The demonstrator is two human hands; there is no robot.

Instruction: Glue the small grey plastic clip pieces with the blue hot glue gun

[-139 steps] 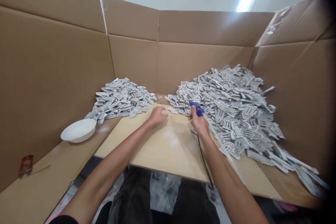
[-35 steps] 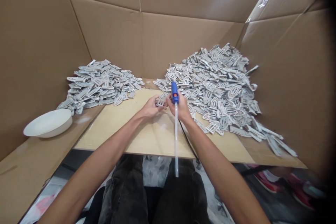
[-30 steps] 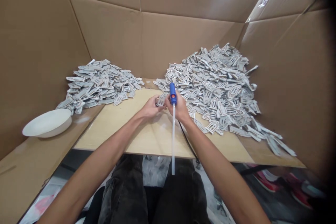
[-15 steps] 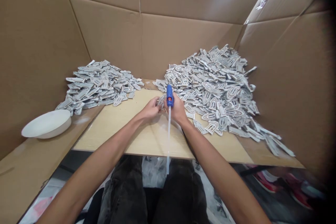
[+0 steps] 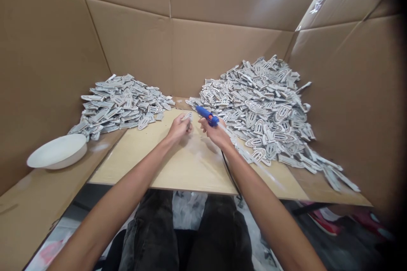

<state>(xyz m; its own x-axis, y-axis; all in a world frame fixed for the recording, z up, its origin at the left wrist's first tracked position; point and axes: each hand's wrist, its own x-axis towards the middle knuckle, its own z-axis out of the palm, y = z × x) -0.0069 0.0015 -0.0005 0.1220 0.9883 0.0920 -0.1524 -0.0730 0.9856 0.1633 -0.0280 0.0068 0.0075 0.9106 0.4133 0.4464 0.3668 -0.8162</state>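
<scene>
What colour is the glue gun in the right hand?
Blue glue gun, clearest in the head view.

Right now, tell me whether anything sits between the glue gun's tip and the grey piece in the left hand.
Nothing visible does. The left hand pinches the grey piece, and the blue glue gun in the right hand points at it across a small open gap above the wooden board.

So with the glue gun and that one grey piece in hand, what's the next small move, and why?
Probably bring the blue glue gun nozzle down onto the grey piece. The right hand holds the gun tilted with its nozzle aimed left at the piece, which the left hand pinches just above the board. A small gap separates nozzle and piece.
</scene>
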